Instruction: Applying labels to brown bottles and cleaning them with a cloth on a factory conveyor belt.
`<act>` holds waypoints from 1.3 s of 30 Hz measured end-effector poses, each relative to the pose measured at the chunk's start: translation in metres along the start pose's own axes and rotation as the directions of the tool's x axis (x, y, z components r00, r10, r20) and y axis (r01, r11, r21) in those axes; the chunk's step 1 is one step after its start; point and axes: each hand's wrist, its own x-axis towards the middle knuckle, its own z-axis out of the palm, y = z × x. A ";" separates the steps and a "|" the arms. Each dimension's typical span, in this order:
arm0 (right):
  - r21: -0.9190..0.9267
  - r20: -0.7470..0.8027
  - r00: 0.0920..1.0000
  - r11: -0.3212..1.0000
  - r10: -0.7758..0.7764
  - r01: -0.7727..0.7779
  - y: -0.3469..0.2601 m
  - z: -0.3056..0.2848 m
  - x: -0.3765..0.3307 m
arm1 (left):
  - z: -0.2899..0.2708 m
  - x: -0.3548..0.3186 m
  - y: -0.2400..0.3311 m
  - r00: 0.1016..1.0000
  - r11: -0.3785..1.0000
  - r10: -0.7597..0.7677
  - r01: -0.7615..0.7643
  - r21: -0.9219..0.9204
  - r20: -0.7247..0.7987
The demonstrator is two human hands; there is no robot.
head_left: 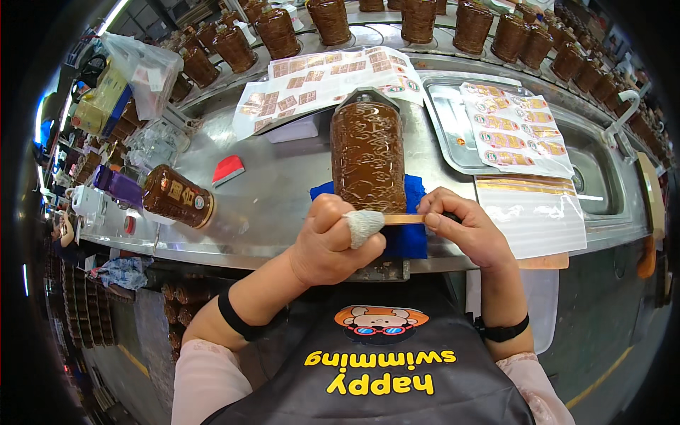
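Observation:
A brown, embossed bottle (367, 156) lies in front of me, its neck end pointing away into a dark holder (367, 96). Beneath its near end is a blue cloth (416, 244). A narrow tan strip (405, 219) runs across the bottle's base end between my hands. My left hand (327, 244) is curled closed at the strip's left end, with a whitish knitted cover (365, 225) around one finger. At the other end, my right hand (467, 225) pinches the strip between thumb and fingers. Whether the strip touches the bottle I cannot tell.
To the left lie a red scraper (228, 169) and another brown bottle (178, 200) with gold markings. Label sheets (312, 81) rest behind the held bottle. On the right are a metal tray (443, 134), more labels (511, 131) and a sink (598, 180). Brown bottles (276, 34) line the back.

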 end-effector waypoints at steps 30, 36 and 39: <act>-0.136 -0.011 1.000 0.991 -0.005 0.004 -0.002 0.003 0.005 | 0.001 0.000 0.001 0.999 0.995 0.013 -0.018 0.102 0.048; -0.121 -0.001 1.000 0.992 -0.017 0.016 0.001 0.003 0.005 | 0.001 0.017 0.002 0.989 0.987 0.126 -0.133 0.093 0.075; -0.114 -0.014 0.999 0.993 -0.032 0.031 0.003 0.003 0.005 | 0.002 0.022 0.002 0.958 0.966 0.207 -0.233 0.116 0.199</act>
